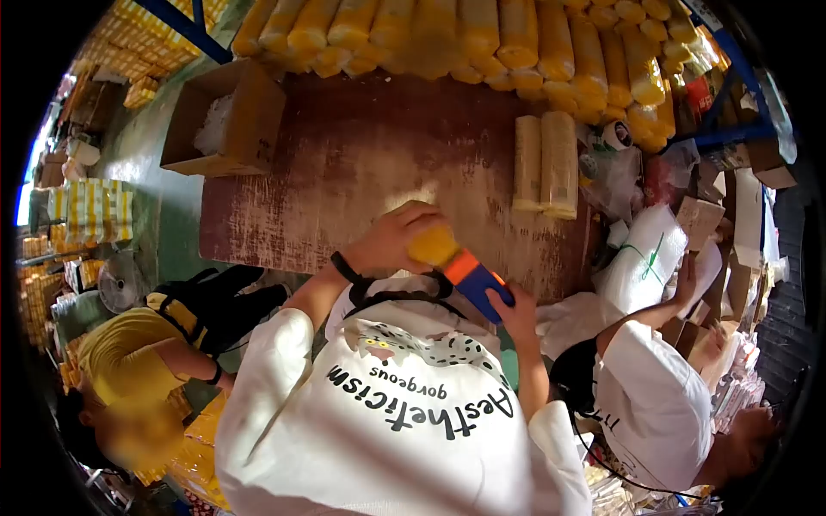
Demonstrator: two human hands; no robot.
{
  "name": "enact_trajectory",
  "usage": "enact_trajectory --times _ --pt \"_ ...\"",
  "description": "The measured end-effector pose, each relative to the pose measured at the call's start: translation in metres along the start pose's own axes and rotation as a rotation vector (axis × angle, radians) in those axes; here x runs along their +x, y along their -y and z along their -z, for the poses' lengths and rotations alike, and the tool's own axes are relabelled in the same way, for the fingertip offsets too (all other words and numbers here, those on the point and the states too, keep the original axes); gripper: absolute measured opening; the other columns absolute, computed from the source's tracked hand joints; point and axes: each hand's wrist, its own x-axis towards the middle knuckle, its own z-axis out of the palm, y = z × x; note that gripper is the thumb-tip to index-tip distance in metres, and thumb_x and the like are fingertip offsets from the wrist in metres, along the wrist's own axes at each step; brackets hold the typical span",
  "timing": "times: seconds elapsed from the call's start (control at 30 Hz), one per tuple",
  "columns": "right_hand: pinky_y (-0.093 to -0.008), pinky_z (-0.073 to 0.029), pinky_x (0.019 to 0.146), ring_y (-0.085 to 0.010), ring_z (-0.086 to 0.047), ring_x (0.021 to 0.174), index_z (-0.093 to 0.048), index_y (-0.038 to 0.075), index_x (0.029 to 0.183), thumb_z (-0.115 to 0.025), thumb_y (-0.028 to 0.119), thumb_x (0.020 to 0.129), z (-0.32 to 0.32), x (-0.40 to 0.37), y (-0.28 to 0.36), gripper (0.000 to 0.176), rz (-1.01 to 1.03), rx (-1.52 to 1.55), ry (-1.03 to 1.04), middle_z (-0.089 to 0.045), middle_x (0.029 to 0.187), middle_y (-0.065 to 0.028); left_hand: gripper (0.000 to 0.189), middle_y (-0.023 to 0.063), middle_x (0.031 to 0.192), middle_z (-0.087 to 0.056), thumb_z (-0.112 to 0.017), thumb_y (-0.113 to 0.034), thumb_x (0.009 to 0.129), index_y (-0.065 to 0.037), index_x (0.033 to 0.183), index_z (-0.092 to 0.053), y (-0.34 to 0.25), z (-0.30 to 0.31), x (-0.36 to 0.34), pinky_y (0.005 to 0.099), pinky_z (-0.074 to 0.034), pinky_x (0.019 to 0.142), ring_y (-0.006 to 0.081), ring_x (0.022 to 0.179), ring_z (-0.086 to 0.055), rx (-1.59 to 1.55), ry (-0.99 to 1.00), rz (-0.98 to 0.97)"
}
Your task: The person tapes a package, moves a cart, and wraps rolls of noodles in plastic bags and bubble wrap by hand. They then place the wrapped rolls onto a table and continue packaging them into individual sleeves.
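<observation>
My left hand (398,236), with a black band at the wrist, is closed round a yellow rounded object (433,247) above the table's near edge. To its right, my right hand (518,311) grips the lower end of a blue and orange block-like object (478,288). The orange end of this object meets or overlaps the yellow one; whether they are joined I cannot tell. Both objects are close to my chest, over the front of the worn reddish-brown table (361,163).
An open cardboard box (237,129) stands at the table's left. Two wrapped rolls (546,165) lie at its right. Yellow rolls (430,34) are piled at the back. One person (129,353) is at the left, another (654,396) at the right beside bubble wrap (641,262).
</observation>
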Motion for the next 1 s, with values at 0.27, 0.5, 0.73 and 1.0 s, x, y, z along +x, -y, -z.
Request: enact_trajectory --times 0.27,0.5,0.73,1.0 --pt "-0.0375 -0.048 0.055 -0.032 -0.06 0.061 -0.062 -0.001 0.086 -0.072 0.042 0.072 -0.076 0.058 0.013 0.047 0.167 -0.009 -0.047 -0.061 0.07 -0.0184 0.066 0.0142 0.127 -0.044 -0.072 -0.036 0.073 -0.011 0.128 -0.044 0.011 0.036 -0.018 0.0395 -0.042 0.092 0.0325 0.112 -0.047 0.087 -0.126 0.402" --pt "-0.0387 -0.05 0.056 -0.0319 -0.062 0.059 -0.062 0.001 0.088 -0.067 0.049 0.075 -0.119 0.085 0.087 0.05 0.234 -0.137 0.013 -0.061 0.066 -0.0169 0.041 0.0127 0.1 -0.062 -0.066 -0.028 0.082 -0.006 0.115 -0.055 0.076 0.06 -0.041 0.0308 -0.046 0.079 0.0202 0.094 -0.058 -0.059 -0.282 0.752" --pt "-0.0375 -0.049 0.055 -0.0305 -0.062 0.06 -0.063 0.001 0.085 -0.066 0.052 0.075 -0.119 0.106 0.106 0.052 0.107 -0.242 0.158 -0.061 0.064 -0.0167 0.029 0.0037 0.102 -0.062 -0.065 -0.019 0.083 -0.003 0.106 -0.061 0.156 0.061 -0.078 0.0292 -0.046 0.08 0.015 0.093 -0.058 -0.616 -0.487 0.715" --pt "-0.035 -0.045 0.05 -0.0257 -0.057 0.05 -0.062 -0.001 0.076 -0.07 0.041 0.075 -0.058 0.064 0.007 0.043 0.103 -0.19 0.144 -0.057 0.059 -0.0159 0.039 0.0079 0.113 -0.06 -0.069 -0.024 0.081 -0.006 0.114 -0.061 0.174 0.05 -0.102 0.0321 -0.044 0.089 0.0195 0.104 -0.056 -0.981 -0.519 1.085"
